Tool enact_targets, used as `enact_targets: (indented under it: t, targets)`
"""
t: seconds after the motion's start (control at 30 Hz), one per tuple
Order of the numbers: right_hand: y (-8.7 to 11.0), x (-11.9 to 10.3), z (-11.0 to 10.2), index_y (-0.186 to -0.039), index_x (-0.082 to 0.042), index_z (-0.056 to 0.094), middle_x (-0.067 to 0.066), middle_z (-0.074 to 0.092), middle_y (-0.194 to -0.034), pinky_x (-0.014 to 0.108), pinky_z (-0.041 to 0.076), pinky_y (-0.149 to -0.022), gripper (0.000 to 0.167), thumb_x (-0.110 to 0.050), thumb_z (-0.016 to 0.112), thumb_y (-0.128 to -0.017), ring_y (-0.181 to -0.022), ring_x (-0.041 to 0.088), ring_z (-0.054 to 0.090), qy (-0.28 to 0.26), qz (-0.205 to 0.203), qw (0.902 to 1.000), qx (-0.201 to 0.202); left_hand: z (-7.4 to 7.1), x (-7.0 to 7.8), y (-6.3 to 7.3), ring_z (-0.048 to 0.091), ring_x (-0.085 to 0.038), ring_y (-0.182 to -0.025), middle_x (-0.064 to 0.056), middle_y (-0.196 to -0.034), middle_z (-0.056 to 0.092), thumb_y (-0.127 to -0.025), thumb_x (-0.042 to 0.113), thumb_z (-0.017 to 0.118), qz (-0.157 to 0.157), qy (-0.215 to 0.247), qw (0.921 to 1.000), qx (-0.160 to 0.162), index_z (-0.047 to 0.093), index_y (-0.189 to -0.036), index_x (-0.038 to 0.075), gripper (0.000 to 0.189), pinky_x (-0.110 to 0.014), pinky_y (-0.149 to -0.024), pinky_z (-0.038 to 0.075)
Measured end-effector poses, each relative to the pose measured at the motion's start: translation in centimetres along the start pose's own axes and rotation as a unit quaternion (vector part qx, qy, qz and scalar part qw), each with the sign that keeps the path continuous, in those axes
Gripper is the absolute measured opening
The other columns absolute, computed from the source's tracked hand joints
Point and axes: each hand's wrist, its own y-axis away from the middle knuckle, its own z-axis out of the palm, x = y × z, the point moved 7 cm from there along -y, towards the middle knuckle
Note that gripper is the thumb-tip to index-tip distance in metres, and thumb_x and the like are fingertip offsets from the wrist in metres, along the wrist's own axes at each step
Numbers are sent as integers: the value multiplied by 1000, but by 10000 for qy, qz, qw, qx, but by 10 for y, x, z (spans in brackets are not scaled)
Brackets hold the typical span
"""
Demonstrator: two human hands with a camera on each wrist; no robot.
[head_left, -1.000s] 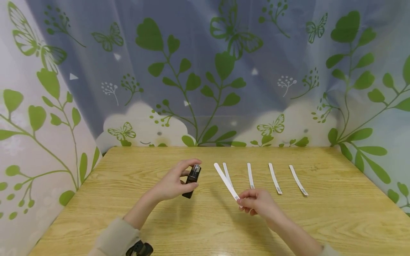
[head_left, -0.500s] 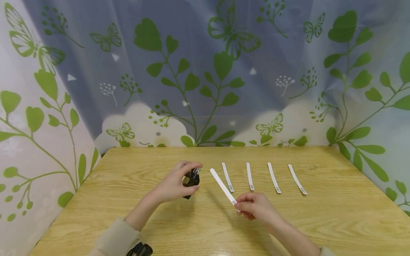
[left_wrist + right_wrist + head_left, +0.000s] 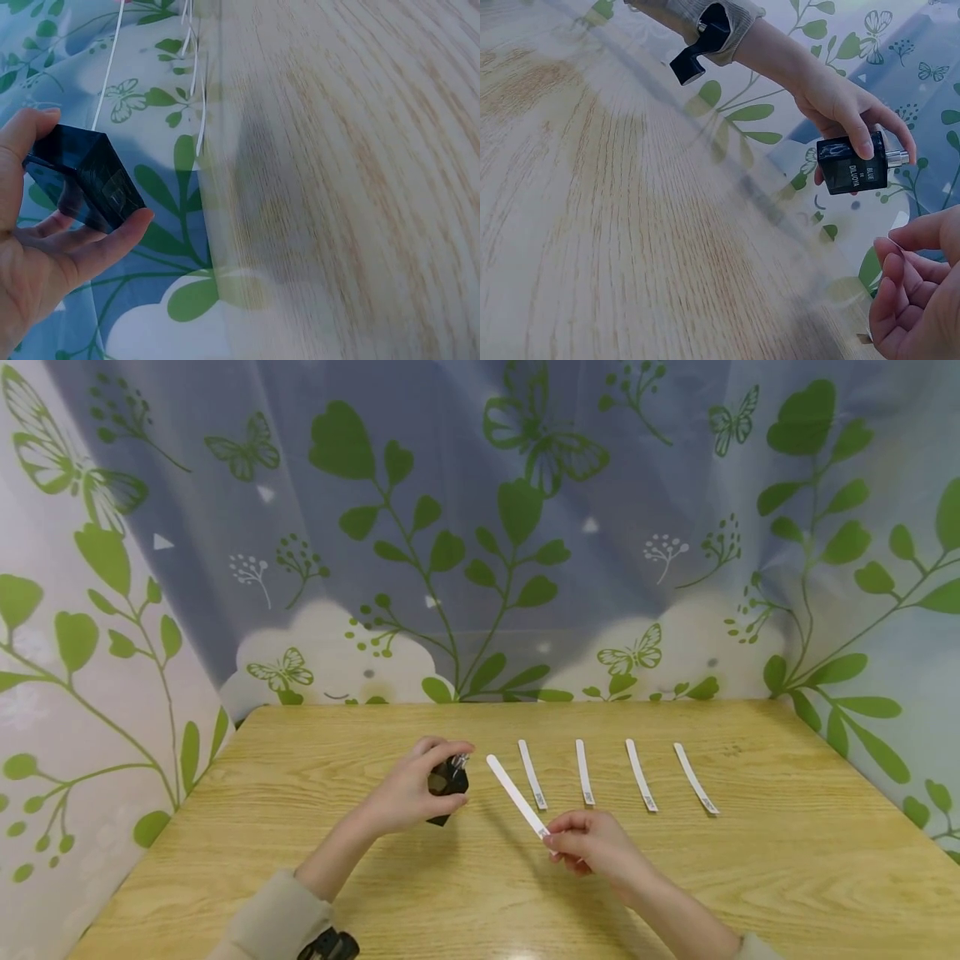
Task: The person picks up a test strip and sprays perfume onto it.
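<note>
My left hand (image 3: 401,789) grips a black perfume bottle (image 3: 448,781) above the table, its index finger on top of the silver spray nozzle (image 3: 897,157). The bottle is tilted, and white lettering on its side shows in the right wrist view. Between thumb and fingers, my right hand (image 3: 600,845) pinches the lower end of a white paper test strip (image 3: 516,793). The strip's rounded free end points up and left, close to the nozzle but apart from it. In the left wrist view, the bottle's dark base (image 3: 79,150) faces the camera.
Several more white strips, including a leftmost strip (image 3: 532,775) and a rightmost strip (image 3: 695,779), lie in a spaced row on the wooden table (image 3: 375,893). A curtain (image 3: 465,552) with leaves and butterflies hangs behind. A black device (image 3: 705,41) is worn on the left wrist.
The right hand has drawn the strip slightly left and down, away from the leftmost strip on the table. The left hand has turned the bottle, so that more of its broad side shows.
</note>
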Motion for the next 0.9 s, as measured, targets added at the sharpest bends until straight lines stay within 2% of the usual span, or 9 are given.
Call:
enact_targets:
  t: [0.3, 0.5, 0.9]
  targets:
    - [-1, -1, -2, -91, 4, 61, 1, 60, -68, 22, 39, -51, 14, -8, 62, -85, -54, 8, 47, -145, 14, 9998, 147, -1, 0, 1, 51, -23, -96, -12, -124, 44, -84, 18, 69, 62, -155, 9998, 54, 47, -134, 17, 54, -33, -72, 46]
    - [0, 0, 0, -91, 4, 62, 1, 60, -69, 23, 40, -51, 15, -9, 63, -85, -56, 9, 48, -136, 45, 9999, 65, 0, -1, 1, 52, -24, -96, -12, -123, 45, -84, 18, 70, 73, -187, 9998, 51, 48, -134, 16, 54, -32, -71, 47]
    - [2, -1, 2, -91, 3, 62, 1, 61, -69, 24, 41, -53, 15, -11, 64, -84, -57, 9, 49, -16, 82, 9999, 101, 0, -2, 1, 51, -27, -103, -11, -126, 44, -83, 17, 70, -180, -123, 9997, 96, 49, -133, 19, 54, -38, -76, 47]
